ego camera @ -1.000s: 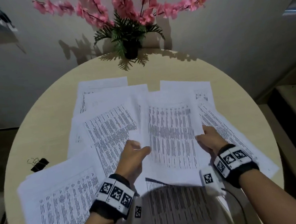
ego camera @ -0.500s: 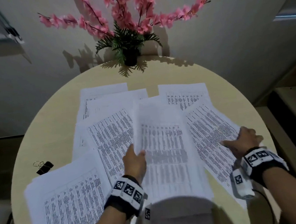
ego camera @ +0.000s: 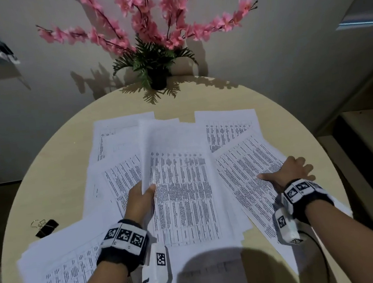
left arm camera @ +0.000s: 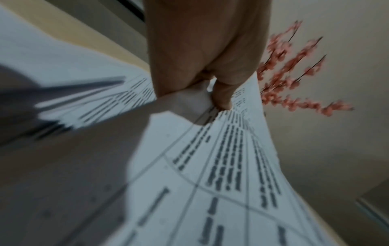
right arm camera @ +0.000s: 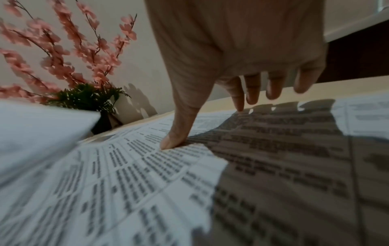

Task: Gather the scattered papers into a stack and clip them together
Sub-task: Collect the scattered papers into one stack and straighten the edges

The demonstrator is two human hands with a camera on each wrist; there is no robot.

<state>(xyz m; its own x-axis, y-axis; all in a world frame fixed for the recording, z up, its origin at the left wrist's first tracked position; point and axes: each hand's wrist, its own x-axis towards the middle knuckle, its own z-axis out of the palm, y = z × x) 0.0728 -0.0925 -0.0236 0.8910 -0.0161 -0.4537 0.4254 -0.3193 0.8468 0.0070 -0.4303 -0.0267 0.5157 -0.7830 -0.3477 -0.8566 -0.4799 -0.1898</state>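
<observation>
Printed white papers lie scattered over a round beige table [ego camera: 46, 179]. My left hand [ego camera: 140, 197] pinches the left edge of a small stack of sheets [ego camera: 183, 187], thumb on top, held above the table's middle; the left wrist view shows the thumb [left arm camera: 223, 96] on the stack [left arm camera: 221, 166]. My right hand [ego camera: 292, 171] lies spread on a slanted sheet [ego camera: 248, 171] at the right; its thumb [right arm camera: 179, 133] and fingertips touch that sheet [right arm camera: 147, 174]. A black binder clip [ego camera: 46, 227] lies at the table's left edge, apart from both hands.
A dark pot of pink blossom branches and green fronds [ego camera: 156, 59] stands at the table's far edge against the wall. More sheets lie at the far left [ego camera: 116, 137], far right [ego camera: 227, 125] and near left [ego camera: 63, 269]. Dark floor lies beyond the table's right edge.
My right hand let go of the held stack and moved right onto the slanted sheet. The left hand alone now holds the stack, lifted slightly further from me.
</observation>
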